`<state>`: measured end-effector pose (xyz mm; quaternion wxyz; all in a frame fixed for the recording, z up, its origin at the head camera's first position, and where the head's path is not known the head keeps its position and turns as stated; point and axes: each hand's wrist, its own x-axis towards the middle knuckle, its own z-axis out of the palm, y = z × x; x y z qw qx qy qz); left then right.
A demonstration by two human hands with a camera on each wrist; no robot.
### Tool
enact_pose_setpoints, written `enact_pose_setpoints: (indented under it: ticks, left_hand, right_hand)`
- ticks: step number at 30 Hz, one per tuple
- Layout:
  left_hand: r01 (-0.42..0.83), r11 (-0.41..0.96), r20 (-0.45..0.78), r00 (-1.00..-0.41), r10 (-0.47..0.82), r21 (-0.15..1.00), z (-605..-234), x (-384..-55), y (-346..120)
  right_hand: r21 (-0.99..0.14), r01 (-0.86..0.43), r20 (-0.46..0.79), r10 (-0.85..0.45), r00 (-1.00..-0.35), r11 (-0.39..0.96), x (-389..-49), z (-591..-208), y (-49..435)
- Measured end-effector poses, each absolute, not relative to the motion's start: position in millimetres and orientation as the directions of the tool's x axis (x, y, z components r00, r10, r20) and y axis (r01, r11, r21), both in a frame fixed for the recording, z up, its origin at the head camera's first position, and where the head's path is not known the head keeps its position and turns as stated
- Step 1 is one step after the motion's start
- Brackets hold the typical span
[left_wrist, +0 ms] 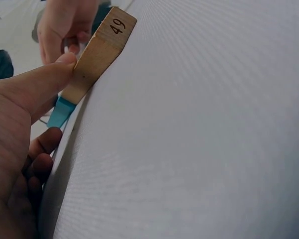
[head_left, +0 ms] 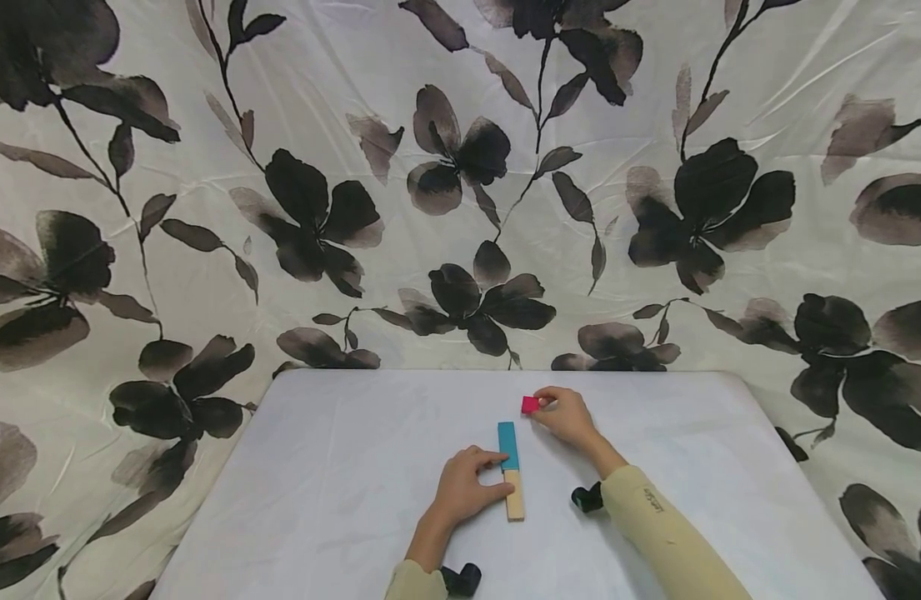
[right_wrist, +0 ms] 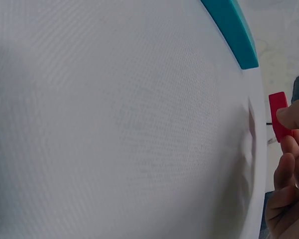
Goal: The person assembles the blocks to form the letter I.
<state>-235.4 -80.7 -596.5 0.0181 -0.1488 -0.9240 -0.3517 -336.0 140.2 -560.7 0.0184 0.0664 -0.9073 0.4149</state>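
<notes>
A blue block (head_left: 508, 442) and a plain wooden block (head_left: 515, 500) lie end to end in a line on the white table. My left hand (head_left: 462, 485) is at their left side, its thumb touching the wooden block and its index finger at the blue one. In the left wrist view the wooden block (left_wrist: 102, 50) bears a dark number on its end, and the thumb lies against it. Beyond the far end of the blue block, my right hand (head_left: 568, 417) pinches a small red block (head_left: 530, 405) between thumb and fingers. The right wrist view shows the thumb on the red block (right_wrist: 279, 117).
The white table (head_left: 340, 467) has rounded far corners. Behind it hangs a pale cloth (head_left: 400, 250) with dark flower prints. A black wrist-worn device (head_left: 462, 579) sits by the left sleeve, and another black device (head_left: 586, 498) by the right sleeve.
</notes>
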Motion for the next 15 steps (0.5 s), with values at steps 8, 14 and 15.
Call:
enact_pose_setpoints:
  ticks: [8,14,15]
  left_hand:
    - [0.273,0.715,0.123,-0.959,0.255,0.644,-597.7,-235.7,-80.6]
    - [0.274,0.712,0.132,-0.96,0.249,0.646,-596.7,-236.5,-78.9]
    - [0.272,0.713,0.132,-0.96,0.247,0.646,-596.4,-236.4,-78.8]
  right_hand:
    - [-0.736,-0.182,0.099,-0.162,-0.982,0.652,-341.8,-564.6,126.6]
    - [-0.743,-0.198,0.11,-0.175,-0.978,0.64,-345.4,-565.4,119.4]
    - [-0.741,-0.199,0.11,-0.177,-0.978,0.641,-346.2,-565.1,118.5]
